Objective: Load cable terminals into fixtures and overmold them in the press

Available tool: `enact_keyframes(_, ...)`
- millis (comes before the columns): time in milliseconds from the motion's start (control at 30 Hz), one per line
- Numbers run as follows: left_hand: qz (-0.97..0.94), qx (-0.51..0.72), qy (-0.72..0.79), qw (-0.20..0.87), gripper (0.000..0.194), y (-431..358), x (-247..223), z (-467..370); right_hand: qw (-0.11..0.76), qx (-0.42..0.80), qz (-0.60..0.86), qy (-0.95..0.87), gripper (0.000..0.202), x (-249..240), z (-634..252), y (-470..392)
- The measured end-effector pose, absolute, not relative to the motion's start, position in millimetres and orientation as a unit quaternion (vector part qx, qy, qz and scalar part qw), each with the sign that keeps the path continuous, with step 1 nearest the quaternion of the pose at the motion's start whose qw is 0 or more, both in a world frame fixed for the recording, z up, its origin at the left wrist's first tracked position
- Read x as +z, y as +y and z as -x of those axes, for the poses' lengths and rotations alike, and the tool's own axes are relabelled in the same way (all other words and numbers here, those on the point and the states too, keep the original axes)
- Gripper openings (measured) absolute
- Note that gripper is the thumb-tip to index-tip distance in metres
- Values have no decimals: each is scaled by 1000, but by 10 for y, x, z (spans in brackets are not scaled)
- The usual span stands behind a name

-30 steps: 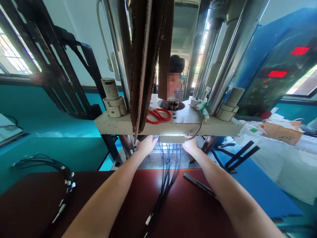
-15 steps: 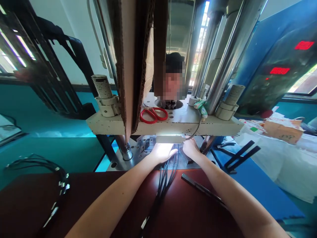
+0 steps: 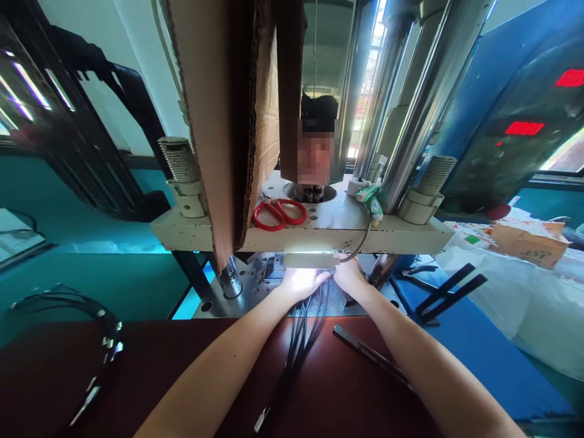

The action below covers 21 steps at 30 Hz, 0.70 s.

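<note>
Under the press's upper plate, my left hand [image 3: 300, 284] reaches in over the metal bed [image 3: 255, 286], washed out by glare. Its thumb points right across several black cables [image 3: 298, 337], which run from beneath it towards me over the dark red tabletop. A white lamp bar [image 3: 310, 261] covers its other fingers, so its grip is hidden. Close on the right is my right hand [image 3: 349, 278], fingers curled inward beside the cable ends. Whatever those fingers pinch is too small and hidden to name.
Red-handled scissors [image 3: 279, 214] lie on the press plate [image 3: 310, 239], beside a cardboard sheet [image 3: 223, 121]. A dark slim bar [image 3: 371, 356] rests near my right forearm. Another cable bundle [image 3: 109, 340] lies left. Pliers [image 3: 418, 270] sit on the blue surface [image 3: 483, 359] at right.
The view has shifted slightly, and the cardboard sheet looks wider at the left. Both hands stay in nearly the same place under the lamp.
</note>
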<state>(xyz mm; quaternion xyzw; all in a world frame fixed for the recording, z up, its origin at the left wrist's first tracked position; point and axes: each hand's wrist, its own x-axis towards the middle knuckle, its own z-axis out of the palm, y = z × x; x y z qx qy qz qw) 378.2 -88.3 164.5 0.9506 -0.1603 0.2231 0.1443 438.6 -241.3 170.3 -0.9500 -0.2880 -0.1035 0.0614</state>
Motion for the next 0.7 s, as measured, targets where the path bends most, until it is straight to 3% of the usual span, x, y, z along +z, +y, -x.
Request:
enact_keyframes(567, -956, 237, -138, 109, 41, -864, 1670, -3778, 4, -125, 954, -273, 46, 1724, -4348, -2407)
enact_keyframes(700, -948, 267, -132, 112, 33, -712, 1690, -3703, -12, -126, 953, -275, 47, 1766, -4327, -2414)
